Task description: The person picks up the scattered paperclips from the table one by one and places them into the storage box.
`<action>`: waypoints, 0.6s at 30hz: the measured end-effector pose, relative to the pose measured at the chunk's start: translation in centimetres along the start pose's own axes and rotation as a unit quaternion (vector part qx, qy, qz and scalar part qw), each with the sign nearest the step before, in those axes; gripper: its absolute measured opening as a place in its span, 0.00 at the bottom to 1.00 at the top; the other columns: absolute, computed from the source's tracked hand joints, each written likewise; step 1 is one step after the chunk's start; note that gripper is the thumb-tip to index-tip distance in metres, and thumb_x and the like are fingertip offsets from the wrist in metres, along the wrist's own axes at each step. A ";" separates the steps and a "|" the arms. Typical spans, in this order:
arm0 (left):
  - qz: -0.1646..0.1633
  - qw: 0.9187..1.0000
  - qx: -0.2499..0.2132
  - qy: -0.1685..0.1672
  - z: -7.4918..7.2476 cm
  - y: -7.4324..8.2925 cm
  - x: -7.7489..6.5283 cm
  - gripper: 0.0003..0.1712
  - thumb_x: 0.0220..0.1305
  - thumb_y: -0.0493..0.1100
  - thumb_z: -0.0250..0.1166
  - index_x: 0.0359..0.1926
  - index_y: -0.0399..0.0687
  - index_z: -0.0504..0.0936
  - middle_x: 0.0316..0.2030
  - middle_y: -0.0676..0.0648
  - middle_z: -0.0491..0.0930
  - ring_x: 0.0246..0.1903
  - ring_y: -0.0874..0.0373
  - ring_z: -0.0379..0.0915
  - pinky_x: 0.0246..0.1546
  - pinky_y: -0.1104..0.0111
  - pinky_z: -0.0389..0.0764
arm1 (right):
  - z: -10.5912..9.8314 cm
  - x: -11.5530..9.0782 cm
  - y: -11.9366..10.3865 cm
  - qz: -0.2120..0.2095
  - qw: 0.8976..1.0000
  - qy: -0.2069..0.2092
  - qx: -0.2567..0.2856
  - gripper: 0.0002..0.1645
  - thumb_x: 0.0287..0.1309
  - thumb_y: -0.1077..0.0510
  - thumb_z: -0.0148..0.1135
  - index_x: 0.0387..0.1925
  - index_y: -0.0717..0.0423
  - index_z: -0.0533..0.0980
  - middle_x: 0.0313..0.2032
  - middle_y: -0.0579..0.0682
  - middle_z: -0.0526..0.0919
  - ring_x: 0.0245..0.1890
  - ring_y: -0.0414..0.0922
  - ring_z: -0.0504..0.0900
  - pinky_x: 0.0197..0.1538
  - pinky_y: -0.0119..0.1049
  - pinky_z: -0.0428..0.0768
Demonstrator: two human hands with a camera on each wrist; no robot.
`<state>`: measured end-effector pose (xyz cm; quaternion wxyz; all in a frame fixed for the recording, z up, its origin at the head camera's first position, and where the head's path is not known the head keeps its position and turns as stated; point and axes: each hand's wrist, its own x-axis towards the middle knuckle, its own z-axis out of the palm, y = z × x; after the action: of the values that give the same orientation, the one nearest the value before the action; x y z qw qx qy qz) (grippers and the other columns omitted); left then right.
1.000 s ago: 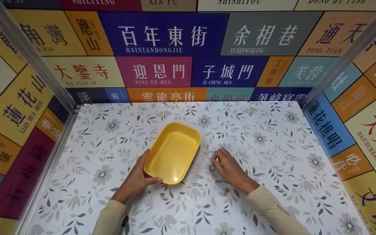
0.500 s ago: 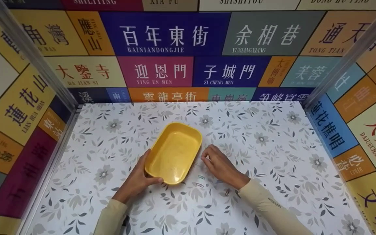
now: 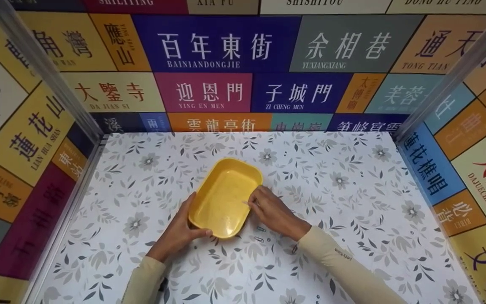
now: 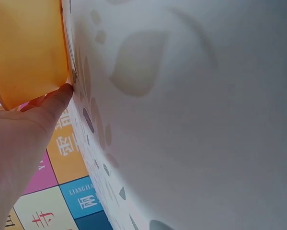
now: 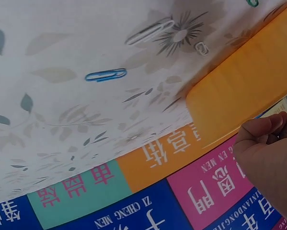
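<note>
A yellow rectangular tray [image 3: 224, 194] stands tilted slantwise across the table. My left hand [image 3: 177, 234] grips its near left corner, thumb at the near rim and fingers along the left side; the left wrist view shows this hand [image 4: 33, 120] against the wall of the tray [image 4: 28, 48]. At the tray's right rim is my right hand [image 3: 270, 211]. Its thumb and forefinger pinch a thin pale paper clip [image 3: 245, 203], mostly covered by the fingers. Below that hand lie a green paper clip [image 3: 261, 229] and a pale one. A blue paper clip [image 5: 106, 74] shows in the right wrist view.
The white table [image 3: 141, 261] is covered in a leaf and flower print. Beside the right forearm lies a reddish paper clip [image 3: 294, 249]. Coloured panels with characters [image 3: 213, 44] wall in the back and both sides.
My right hand has moved left over the table to the tray, and its fingertips are now over the right rim. The left hand keeps its grip on the tray.
</note>
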<state>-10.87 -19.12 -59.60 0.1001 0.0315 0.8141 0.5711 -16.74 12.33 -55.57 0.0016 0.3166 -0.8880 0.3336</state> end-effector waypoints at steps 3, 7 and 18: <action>-0.005 1.000 0.005 0.002 0.0 0.0 0.0 0.75 0.55 0.50 0.88 0.91 0.61 0.46 0.88 0.44 0.49 0.86 0.42 0.47 0.85 0.42 0.42 | 0.2 0.5 -0.2 -0.018 1.000 -0.005 -0.018 0.04 0.81 0.60 0.62 0.44 0.56 0.77 0.42 0.49 0.76 0.44 0.47 0.76 0.51 0.43 0.81; -0.009 1.000 0.009 0.001 0.0 0.0 0.0 0.75 0.54 0.53 0.88 0.91 0.61 0.46 0.88 0.45 0.49 0.86 0.43 0.47 0.85 0.41 0.42 | 0.6 1.0 -0.4 -0.025 0.999 -0.018 -0.032 0.04 0.81 0.61 0.62 0.43 0.56 0.77 0.42 0.49 0.76 0.44 0.46 0.75 0.50 0.42 0.80; 0.014 1.000 0.023 0.000 -0.2 -0.3 0.2 0.75 0.54 0.49 0.89 0.91 0.53 0.47 0.88 0.43 0.51 0.84 0.43 0.52 0.85 0.44 0.48 | 1.5 1.9 -0.5 -0.073 0.995 -0.004 -0.061 0.04 0.76 0.65 0.63 0.40 0.56 0.79 0.41 0.50 0.77 0.46 0.50 0.76 0.53 0.44 0.79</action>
<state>-11.09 -19.42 -59.87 0.0910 0.0454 0.8266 0.5536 -17.66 10.05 -56.03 0.0417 0.3811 -0.8812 0.2765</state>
